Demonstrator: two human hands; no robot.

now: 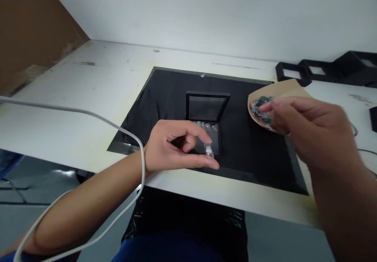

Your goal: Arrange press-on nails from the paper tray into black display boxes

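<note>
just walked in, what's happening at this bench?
A person sits at a white table with a black mat on it. Their left hand pinches a small clear vial between thumb and forefinger, just above an open black case holding a row of similar small pieces. Their right hand reaches into a brown paper piece holding a pile of small multicoloured bits. A white cable loops across the left forearm.

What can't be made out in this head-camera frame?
- Small black case: contents too small, partly behind the left hand.
- Tiny clear vial: contents too small.
- Paper of coloured bits: part covered by the right hand.
- Black frames: cut by the right edge.
</note>
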